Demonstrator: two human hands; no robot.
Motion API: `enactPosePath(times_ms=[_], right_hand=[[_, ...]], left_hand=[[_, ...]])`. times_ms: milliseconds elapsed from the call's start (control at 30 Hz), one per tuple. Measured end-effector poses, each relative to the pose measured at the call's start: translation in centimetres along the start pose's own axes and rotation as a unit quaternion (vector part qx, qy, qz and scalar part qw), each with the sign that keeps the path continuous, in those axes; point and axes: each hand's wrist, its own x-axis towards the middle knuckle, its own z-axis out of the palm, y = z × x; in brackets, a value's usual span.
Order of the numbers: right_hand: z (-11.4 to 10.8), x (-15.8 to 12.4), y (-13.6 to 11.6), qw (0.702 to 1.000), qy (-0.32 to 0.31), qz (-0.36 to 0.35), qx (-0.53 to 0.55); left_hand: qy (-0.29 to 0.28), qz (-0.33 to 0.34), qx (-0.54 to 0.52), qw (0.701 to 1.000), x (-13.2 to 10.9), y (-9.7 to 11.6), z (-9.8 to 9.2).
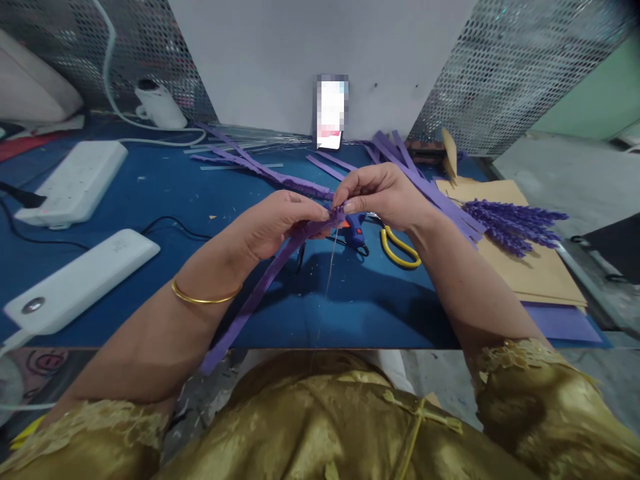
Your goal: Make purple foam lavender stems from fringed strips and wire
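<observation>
Both hands meet over the middle of the blue table, pinching one purple paper strip (273,277). My left hand (285,220) grips the strip between thumb and fingers; its long tail hangs down toward the table's front edge. With thumb and forefinger my right hand (383,193) holds the gathered end of that strip. A thin pale stick or wire (331,267) points down from the pinched spot. Just under the hands lies a blue glue gun (356,233), partly covered. Yellow-handled scissors (400,250) rest beside my right wrist.
Fringed purple strips (280,177) and flat purple strips (425,187) lie behind my hands. A phone (331,113) leans on the white panel. Purple flower sprigs (517,223) rest on brown paper (540,280) at right. A power strip (75,180) and white power bank (83,280) lie left.
</observation>
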Motion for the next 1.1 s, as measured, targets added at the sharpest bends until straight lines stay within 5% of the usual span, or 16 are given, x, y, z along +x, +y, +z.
enactPosePath(times_ms=[500, 1100], right_hand=[[-0.1, -0.1, -1.3, 0.99, -0.082, 0.071, -0.095], [1.4, -0.3, -2.4, 0.977, 0.033, 0.115, -0.178]], left_hand=[[-0.013, 0.001, 0.048, 0.999, -0.2, -0.4, 0.6], [0.002, -0.028, -0.016, 0.999, -0.2, 0.1, 1.2]])
